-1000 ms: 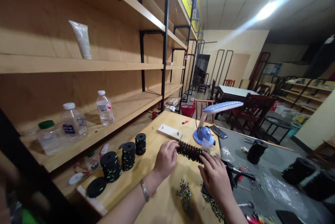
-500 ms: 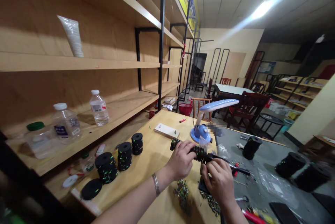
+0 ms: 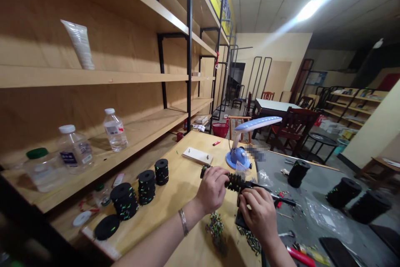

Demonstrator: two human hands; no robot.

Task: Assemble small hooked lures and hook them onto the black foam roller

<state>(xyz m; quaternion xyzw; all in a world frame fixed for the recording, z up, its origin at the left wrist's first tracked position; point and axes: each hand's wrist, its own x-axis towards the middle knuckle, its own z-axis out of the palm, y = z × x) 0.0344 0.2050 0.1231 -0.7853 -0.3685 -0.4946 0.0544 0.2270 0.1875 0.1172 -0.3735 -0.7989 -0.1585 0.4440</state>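
My left hand (image 3: 212, 190) is wrapped round a long black roll studded with small coloured bits (image 3: 234, 182), held level above the wooden table (image 3: 184, 183). My right hand (image 3: 258, 213) is closed at the roll's right end, where a thin black rod (image 3: 278, 198) sticks out to the right. A small heap of coloured bits (image 3: 215, 227) lies on the table just below my hands. A metal bracelet (image 3: 183, 222) sits on my left wrist.
Three black stacked rolls (image 3: 145, 186) and a flat black disc (image 3: 106, 227) stand at the table's left. A blue desk lamp (image 3: 242, 150) and a white block (image 3: 197, 155) lie beyond. More black rolls (image 3: 343, 190) sit on the grey mat at right. Water bottles (image 3: 115, 129) stand on the shelf.
My left hand slid along the roll from its left end toward the middle and closed round it. My right hand stayed at the right end. My view shifted slightly right.
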